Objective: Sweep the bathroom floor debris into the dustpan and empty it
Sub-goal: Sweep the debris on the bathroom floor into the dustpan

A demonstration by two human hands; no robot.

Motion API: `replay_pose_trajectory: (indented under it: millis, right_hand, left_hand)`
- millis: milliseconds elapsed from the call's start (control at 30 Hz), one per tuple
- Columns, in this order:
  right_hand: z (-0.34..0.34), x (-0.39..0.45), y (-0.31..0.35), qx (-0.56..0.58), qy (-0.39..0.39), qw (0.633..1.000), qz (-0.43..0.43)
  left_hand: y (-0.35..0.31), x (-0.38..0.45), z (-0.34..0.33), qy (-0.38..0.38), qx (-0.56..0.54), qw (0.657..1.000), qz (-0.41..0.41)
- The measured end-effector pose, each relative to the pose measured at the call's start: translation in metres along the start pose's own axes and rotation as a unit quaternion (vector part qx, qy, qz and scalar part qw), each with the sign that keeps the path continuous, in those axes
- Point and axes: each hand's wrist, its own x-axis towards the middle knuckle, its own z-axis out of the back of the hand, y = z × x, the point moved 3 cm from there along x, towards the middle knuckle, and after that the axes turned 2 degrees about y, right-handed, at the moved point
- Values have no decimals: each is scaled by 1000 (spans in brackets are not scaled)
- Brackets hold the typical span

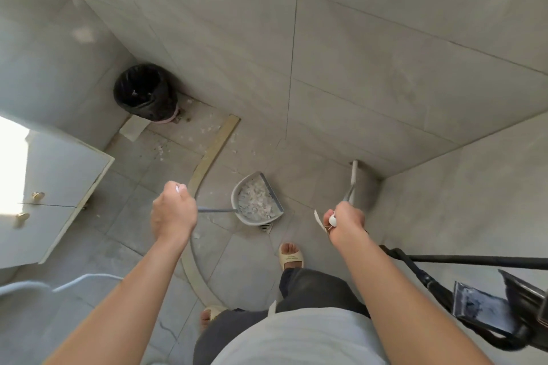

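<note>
Both hands sit nearest the lens: left hand (173, 210) curled tight around the long handle (218, 211) of the grey dustpan (257, 201), right hand (345, 224) curled around the broom handle (352, 184). Dustpan rests on the floor (154, 169), loaded with white debris (255, 200), just inside the curved threshold strip (213, 148). Scattered scraps lie between it and the black-lined bin (145, 92) in the far-left corner.

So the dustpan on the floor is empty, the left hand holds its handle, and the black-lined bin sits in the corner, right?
Not quite. The head view shows the dustpan already full of pale debris, not empty. The rest stands: the left hand grips its handle, and the black-lined bin sits in the corner.
</note>
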Motion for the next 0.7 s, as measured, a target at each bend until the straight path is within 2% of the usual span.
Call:
replay_pose_trajectory:
  millis: [233, 400, 533, 700]
  right_hand:
    - [-29, 16, 17, 12, -36, 999, 1]
    - [-40, 29, 24, 42, -63, 997, 2]
    - [-34, 49, 25, 2, -68, 997, -28]
    - [-29, 67, 1, -128, -76, 988, -30]
  left_hand:
    - [-35, 22, -14, 16, -3, 1000, -24]
    - [-53, 48, -16, 47, 18, 994, -98]
    - [-63, 70, -23, 73, 27, 987, -138]
    - [-74, 95, -34, 85, 52, 981, -168]
